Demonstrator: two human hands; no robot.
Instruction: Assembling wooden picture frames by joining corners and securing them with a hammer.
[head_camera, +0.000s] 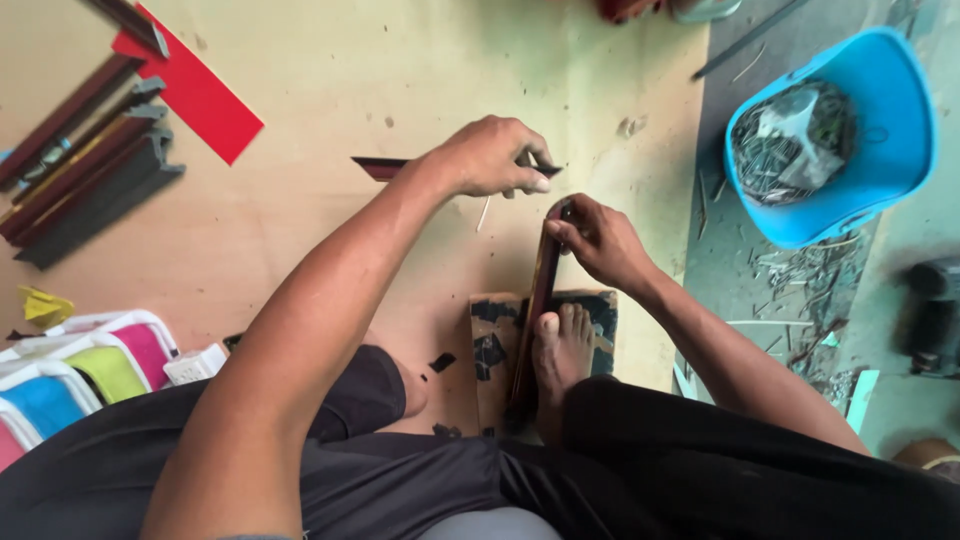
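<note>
Holding two mitred lengths of dark frame moulding together at a corner, the person sits on the plywood floor (330, 230) with both arms reaching to the far side. The left hand (490, 158) is closed around the horizontal moulding piece (382, 167), fingers curled over its right end, apparently to keep it square against the other. The right hand (598, 240) pinches the far tip of the upright moulding strip (540, 300) between thumb and fingers. A bare foot (562, 345) presses the strip's near part down on a worn board (492, 350), which seems to serve as a clamp (freeing both hands for the joint).

Both pieces are narrow, dark reddish-brown, with angled ends; the joint sits at centre, between the hands. More moulding offcuts (85, 170) and a red sheet (190, 90) lie far left. A blue basin of nails (880, 130) stands far right.
</note>
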